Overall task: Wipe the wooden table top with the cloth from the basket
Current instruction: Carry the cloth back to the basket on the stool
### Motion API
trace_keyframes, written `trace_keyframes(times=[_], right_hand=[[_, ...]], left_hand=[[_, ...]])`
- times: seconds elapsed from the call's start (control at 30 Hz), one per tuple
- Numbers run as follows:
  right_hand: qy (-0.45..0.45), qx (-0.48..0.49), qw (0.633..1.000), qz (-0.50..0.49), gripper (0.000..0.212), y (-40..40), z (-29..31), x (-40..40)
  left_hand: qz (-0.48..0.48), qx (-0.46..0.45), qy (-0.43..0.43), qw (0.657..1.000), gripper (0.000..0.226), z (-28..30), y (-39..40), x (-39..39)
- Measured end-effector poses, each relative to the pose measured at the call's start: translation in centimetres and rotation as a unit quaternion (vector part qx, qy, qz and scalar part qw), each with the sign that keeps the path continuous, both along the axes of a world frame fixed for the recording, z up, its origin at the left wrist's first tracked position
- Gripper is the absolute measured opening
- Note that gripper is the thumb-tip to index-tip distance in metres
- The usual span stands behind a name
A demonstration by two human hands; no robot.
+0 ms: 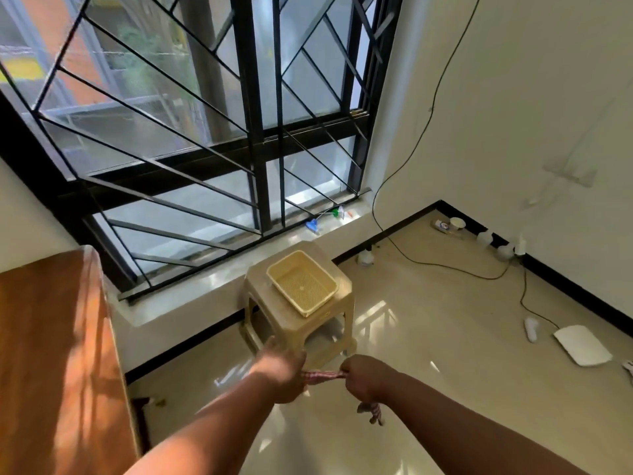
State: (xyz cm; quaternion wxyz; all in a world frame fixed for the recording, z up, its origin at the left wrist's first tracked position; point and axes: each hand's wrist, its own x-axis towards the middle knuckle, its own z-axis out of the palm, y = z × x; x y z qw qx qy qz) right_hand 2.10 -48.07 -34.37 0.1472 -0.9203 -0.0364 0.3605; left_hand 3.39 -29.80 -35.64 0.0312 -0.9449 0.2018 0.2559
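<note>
A red-and-white checked cloth (pixel 323 374) is stretched between my two hands, low in the middle of the view. My left hand (pixel 279 370) grips one end and my right hand (pixel 361 377) grips the other, with a loose tail hanging below the right wrist. The yellow mesh basket (pixel 301 282) sits with nothing in it on a beige plastic stool (pixel 274 317) just beyond my hands. The wooden table top (pixel 51 354) fills the lower left of the view, apart from both hands.
A barred window (pixel 205 132) with a pale ledge runs behind the stool. On the glossy tiled floor to the right lie a black cable (pixel 445 267), a white flat device (pixel 582 344), a small white remote-like object (pixel 531 329) and cups near the wall.
</note>
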Motion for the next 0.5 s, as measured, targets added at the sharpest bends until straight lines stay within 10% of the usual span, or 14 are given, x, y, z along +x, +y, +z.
trace_keyframes(times=[0.33, 0.4, 0.5], right_hand=[[-0.049, 0.118, 0.991, -0.030, 0.034, -0.1, -2.8, 16.1], [-0.054, 0.133, 0.989, -0.034, 0.038, 0.1, -3.7, 19.8], [-0.096, 0.143, 0.985, -0.032, 0.048, 0.5, -4.4, 24.8]], left_hand=[[0.279, -0.111, 0.039, 0.953, 0.027, -3.8, 0.1, 17.5], [0.385, -0.183, 0.088, 0.900, 0.022, -4.8, -0.1, 21.8], [0.564, -0.329, 0.186, 0.734, 0.016, -5.4, -0.4, 26.8]])
